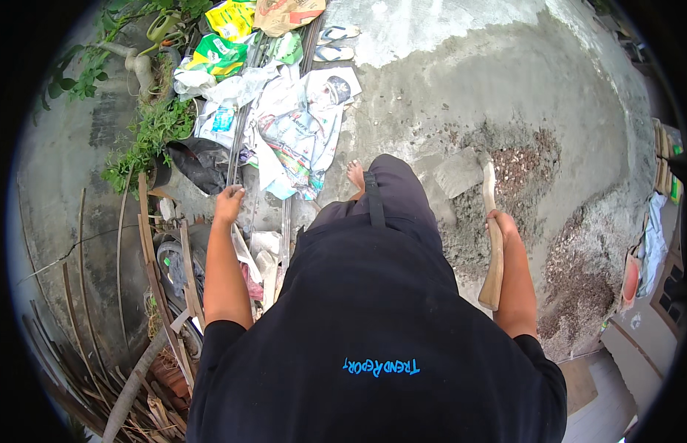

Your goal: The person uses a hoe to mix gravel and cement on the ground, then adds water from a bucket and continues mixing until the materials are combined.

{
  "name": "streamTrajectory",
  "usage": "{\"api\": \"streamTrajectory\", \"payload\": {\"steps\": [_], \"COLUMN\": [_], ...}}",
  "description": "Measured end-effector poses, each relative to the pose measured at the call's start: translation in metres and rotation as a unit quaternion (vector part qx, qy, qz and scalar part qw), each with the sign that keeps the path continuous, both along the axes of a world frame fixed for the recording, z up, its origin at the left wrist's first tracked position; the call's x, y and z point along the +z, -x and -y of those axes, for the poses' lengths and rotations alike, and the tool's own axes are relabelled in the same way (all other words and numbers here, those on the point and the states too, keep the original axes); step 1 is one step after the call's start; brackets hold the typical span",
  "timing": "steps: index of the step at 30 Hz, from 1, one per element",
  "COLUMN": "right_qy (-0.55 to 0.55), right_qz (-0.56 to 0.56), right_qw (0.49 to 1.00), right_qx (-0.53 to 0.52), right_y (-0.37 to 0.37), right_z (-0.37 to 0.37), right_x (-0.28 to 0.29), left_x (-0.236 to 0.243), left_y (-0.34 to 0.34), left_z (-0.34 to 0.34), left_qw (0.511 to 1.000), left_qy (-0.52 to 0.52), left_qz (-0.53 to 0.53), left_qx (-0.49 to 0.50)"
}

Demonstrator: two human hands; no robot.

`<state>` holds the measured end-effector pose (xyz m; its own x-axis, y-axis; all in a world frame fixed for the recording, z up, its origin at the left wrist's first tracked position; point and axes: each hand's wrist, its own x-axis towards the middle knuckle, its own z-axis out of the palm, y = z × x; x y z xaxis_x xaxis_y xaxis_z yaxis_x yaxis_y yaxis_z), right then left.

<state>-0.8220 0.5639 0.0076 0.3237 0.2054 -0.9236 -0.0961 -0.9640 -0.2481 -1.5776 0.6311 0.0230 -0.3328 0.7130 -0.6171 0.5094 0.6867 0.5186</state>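
The right hand (504,221), on the near side of the gravel patch (526,177), was wrapped around the wooden handle of a hoe (493,255), its fingers closed about the middle of the shaft. The left hand (229,203), well to the left of the gravel patch, had its fingers curled in near the thumb; whether it pinched anything, I could not tell.

The hoe stood at the left edge of the gravel patch, its long axis running away from the person, butt nearest the body and head farthest. Its blade (459,173) reached out leftward from the far end of the handle.

The handle was pale brown, slightly bowed and thicker toward the butt; the blade was a broad, squarish plate, dull grey like the mortar (469,236) on the near-left side of the gravel patch.

Concrete floor (432,88) stretched beyond the gravel patch, giving the widest room for moving. A second gravel heap (576,284) bounded the near-right side of the gravel patch. Left of the gravel patch, past the person's bare foot (354,173), flattened plastic sacks (292,140) and long metal bars (286,229) made a cluttered edge, with flip-flops (334,54) farther off
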Motion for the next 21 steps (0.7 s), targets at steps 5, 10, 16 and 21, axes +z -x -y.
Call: {"api": "streamTrajectory", "payload": {"steps": [5,10,16,21], "right_qy": [0.042,0.078,0.138,0.141], "right_qz": [0.009,-0.063,-0.064,-0.046], "right_qw": [0.999,0.994,0.98,0.97], "right_qx": [-0.003,-0.034,-0.13,-0.192], "right_y": [0.017,0.014,0.02,0.017], "right_z": [-0.006,0.014,0.054,0.088], "right_x": [-0.011,-0.026,-0.014,0.013], "left_x": [0.008,-0.001,-0.018,-0.069], "left_y": [0.067,0.117,0.119,0.123], "left_z": [-0.077,0.024,0.154,0.085], "left_qw": [0.993,0.98,0.871,0.914], "left_qy": [-0.104,0.056,0.415,0.32], "left_qz": [-0.023,-0.094,0.033,-0.005], "left_qx": [0.042,0.166,0.262,0.248]}}
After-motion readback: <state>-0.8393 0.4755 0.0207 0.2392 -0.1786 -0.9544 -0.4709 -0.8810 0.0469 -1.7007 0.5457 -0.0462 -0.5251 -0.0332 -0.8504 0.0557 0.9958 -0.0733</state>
